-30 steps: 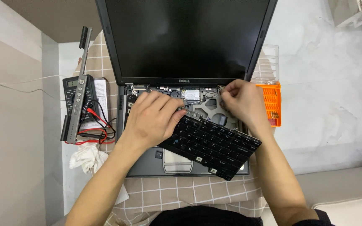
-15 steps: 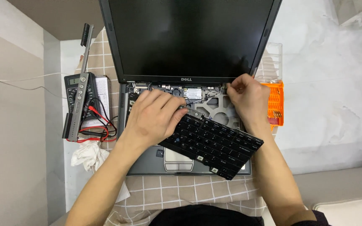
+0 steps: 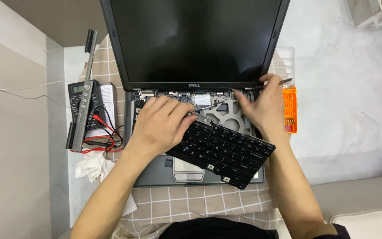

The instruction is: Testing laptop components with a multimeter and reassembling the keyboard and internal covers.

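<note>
A checked beige-and-white cloth (image 3: pixel 186 206) covers the small table under both hands. On it stands an open dark grey laptop with a black, unlit screen (image 3: pixel 194 42); its screen rises just beyond the fingertips of both hands, and its base lies beneath them with the inner metal frame and a round fan opening bared between the two hands.

A loose black rectangular laptop keyboard (image 3: pixel 222 148) lies tilted across the base, its far left corner under the fingers of the left hand and its right end just below the right wrist. The left hand (image 3: pixel 160 124) rests palm down with fingers curled loosely, their tips touching the keyboard's upper edge; whether they actually pinch it cannot be told.

The right hand (image 3: pixel 261 108) is drawn together near the right hinge, fingers closed around a thin dark screwdriver (image 3: pixel 276 82) whose handle juts out to the right beyond the thumb.

Just right of those fingers lies an orange plastic bit holder (image 3: pixel 291 108). Well to the left of the left hand sits a black multimeter with red and black leads (image 3: pixel 85 113), a long grey strip laid across it, and nearer the forearm a crumpled white tissue (image 3: pixel 93 166).
</note>
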